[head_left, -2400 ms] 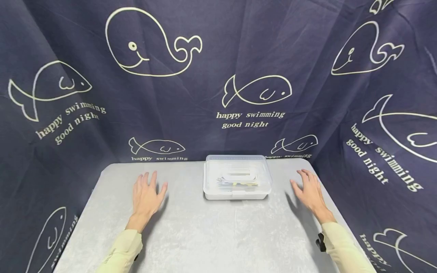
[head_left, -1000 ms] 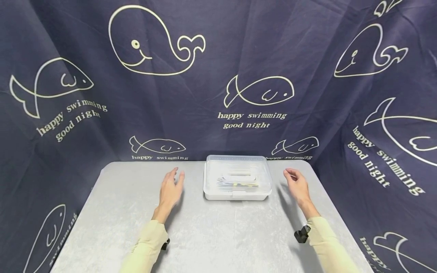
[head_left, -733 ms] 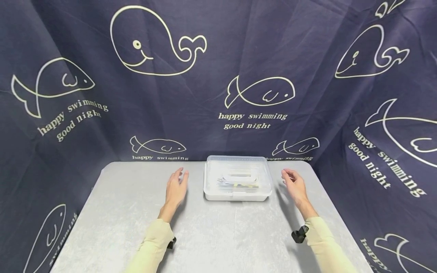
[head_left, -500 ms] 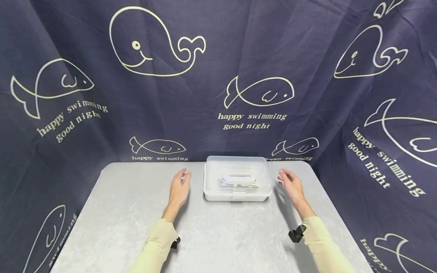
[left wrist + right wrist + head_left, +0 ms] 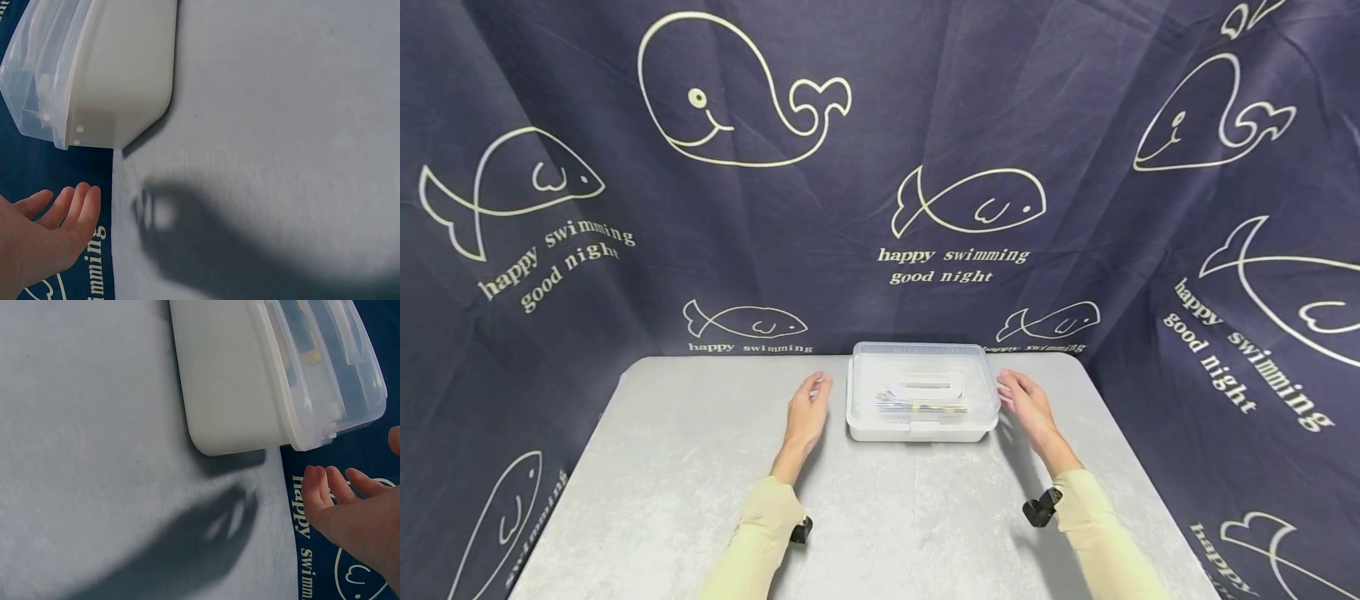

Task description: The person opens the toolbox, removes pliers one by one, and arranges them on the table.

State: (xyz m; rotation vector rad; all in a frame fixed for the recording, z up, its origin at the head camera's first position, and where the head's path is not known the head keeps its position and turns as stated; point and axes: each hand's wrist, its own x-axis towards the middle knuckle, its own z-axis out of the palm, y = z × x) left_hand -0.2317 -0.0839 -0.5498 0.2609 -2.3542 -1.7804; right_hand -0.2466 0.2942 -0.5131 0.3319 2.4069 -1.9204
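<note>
Head view, lower edge first: my pale sleeves (image 5: pixel 756 533) come up through the lower middle and lower right of the frame, a small black device (image 5: pixel 1042 507) at each wrist. Beneath them spreads the grey table (image 5: pixel 880 525). Farther up, my left hand (image 5: pixel 807 415) and right hand (image 5: pixel 1030 414) flank the white box (image 5: pixel 880 434), which sits flat just right of centre, near the table's far edge. I judge that I hold my palms turned inward so that each faces one short side. The clear lid (image 5: pixel 917 360) is on, presumably to keep the stack of thin flat pieces (image 5: pixel 921 407) together, and the latch (image 5: pixel 922 427) faces me, probably for easy reach.

As for my fingers, the left ones are loosely bent and close together, near the box but apart from it. The right ones curve gently, slightly parted, thumb away from them; the right wrist view shows a gap before the box. Neither hand holds or touches anything. Behind, a dark blue curtain (image 5: pixel 842 217) with whales and fish fills the upper frame.
</note>
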